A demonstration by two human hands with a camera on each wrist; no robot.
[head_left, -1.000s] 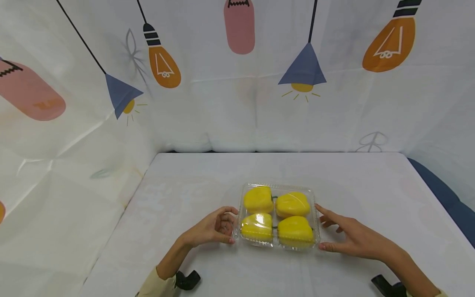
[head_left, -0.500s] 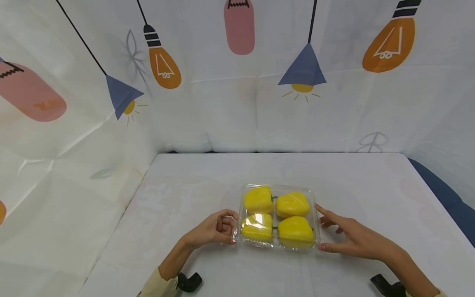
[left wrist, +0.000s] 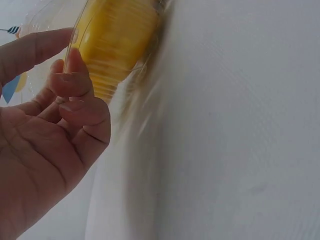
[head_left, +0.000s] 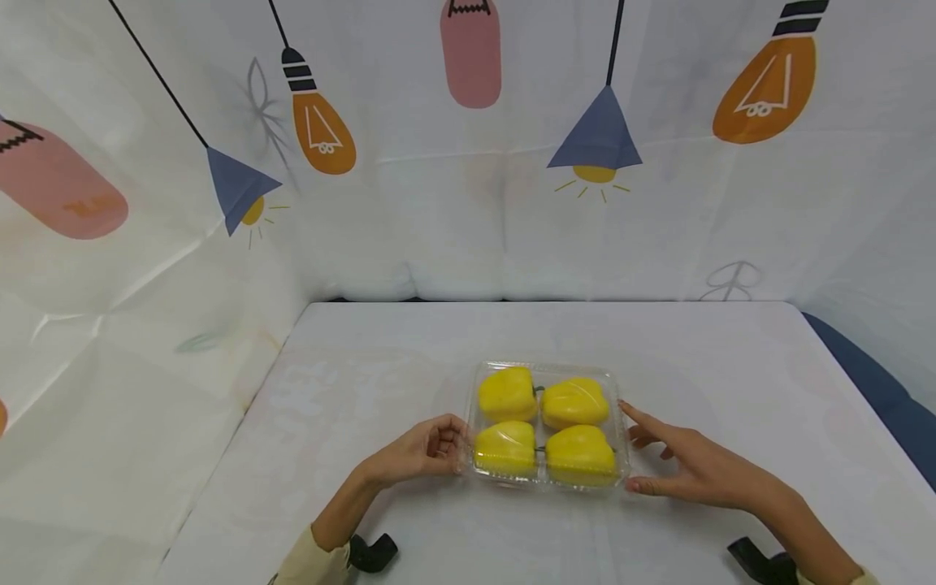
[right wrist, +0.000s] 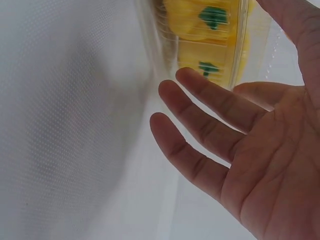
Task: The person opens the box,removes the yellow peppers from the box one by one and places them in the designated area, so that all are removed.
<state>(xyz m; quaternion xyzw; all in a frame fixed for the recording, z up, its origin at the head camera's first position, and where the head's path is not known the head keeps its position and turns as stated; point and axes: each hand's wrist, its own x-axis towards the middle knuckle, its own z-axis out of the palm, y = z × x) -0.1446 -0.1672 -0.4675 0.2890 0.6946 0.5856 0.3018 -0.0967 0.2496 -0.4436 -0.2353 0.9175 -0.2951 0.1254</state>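
A clear plastic clamshell box (head_left: 543, 481) with several yellow bell peppers (head_left: 581, 455) inside lies on the white table. The person's left hand (head_left: 424, 451) pinches the rim at the box's left side; in the left wrist view its thumb and curled fingers meet at the clear edge (left wrist: 75, 37). At the opposite side is the right hand (head_left: 683, 463), with index fingertip and thumb tip against the box. In the right wrist view its other fingers (right wrist: 200, 122) are extended and apart from the box. Green stems (right wrist: 214, 17) show through the plastic wall there.
The white table (head_left: 380, 349) reaches back to a white curtain (head_left: 439, 219) printed with lamps and bulbs. More curtain hangs along the left edge. Something dark blue (head_left: 870, 382) shows beyond the right edge. A black strap piece (head_left: 373, 554) sits at the left wrist.
The left fingers and thumb have drawn together on the box's left rim. Glare on the lid has faded and shifted. The right hand has stayed nearly still.
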